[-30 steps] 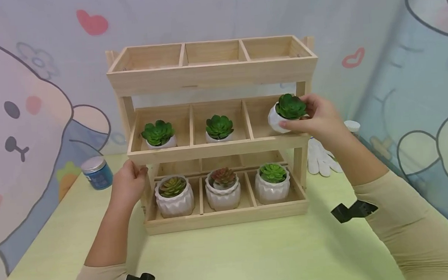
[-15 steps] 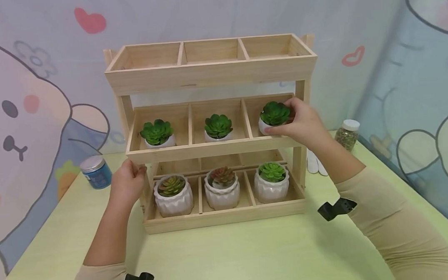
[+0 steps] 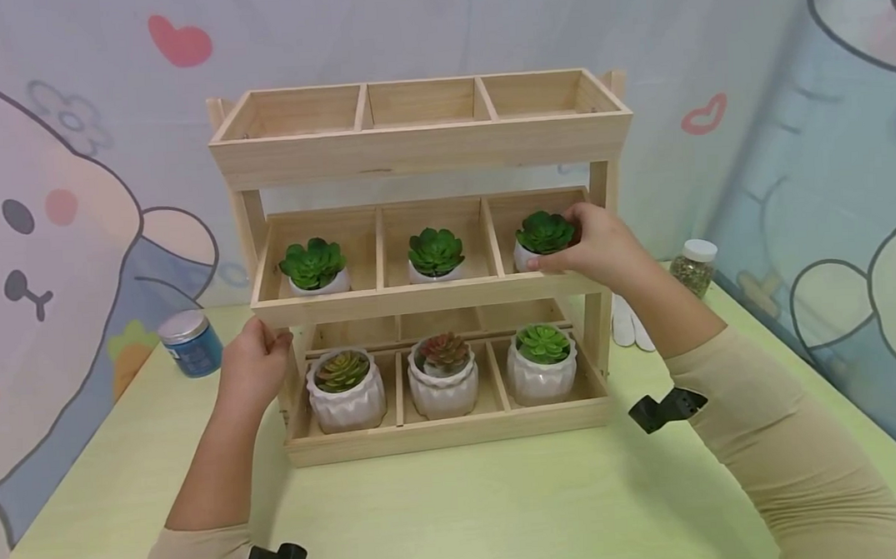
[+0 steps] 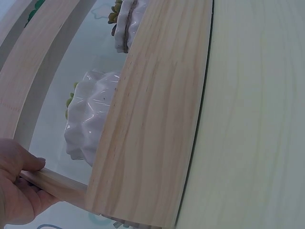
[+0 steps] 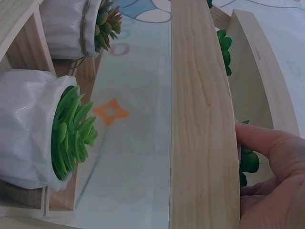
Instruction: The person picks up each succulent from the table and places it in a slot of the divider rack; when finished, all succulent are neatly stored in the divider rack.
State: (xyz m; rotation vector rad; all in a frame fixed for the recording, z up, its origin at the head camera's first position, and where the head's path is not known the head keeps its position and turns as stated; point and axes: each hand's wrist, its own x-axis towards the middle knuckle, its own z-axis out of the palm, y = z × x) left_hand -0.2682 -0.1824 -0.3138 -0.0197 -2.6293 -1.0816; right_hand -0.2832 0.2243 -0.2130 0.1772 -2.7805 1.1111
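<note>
In the head view, a three-tier wooden rack point(image 3: 420, 153) stands on the table. My right hand point(image 3: 602, 241) holds a green succulent in a white pot point(image 3: 544, 235), low in the right compartment of the middle tier. The right wrist view shows the front board hiding most of that pot. Two like potted succulents fill the middle tier's left point(image 3: 312, 264) and centre point(image 3: 436, 253) compartments. At the rack's left side, my left hand point(image 3: 252, 365) grips the wooden upright point(image 4: 59, 186) below the middle tier, thumb and fingers around it in the left wrist view.
On the bottom tier, scalloped white pots hold a yellowish point(image 3: 348, 405), a reddish point(image 3: 445, 388) and a bright green succulent point(image 3: 544, 375). A blue jar point(image 3: 192, 345) stands left of the rack. A white-lidded jar point(image 3: 694, 267) and white gloves point(image 3: 626, 326) lie behind my right arm.
My right hand has moved left and down, lowering the potted succulent into the right compartment of the middle tier. The left hand stays on the upright.
</note>
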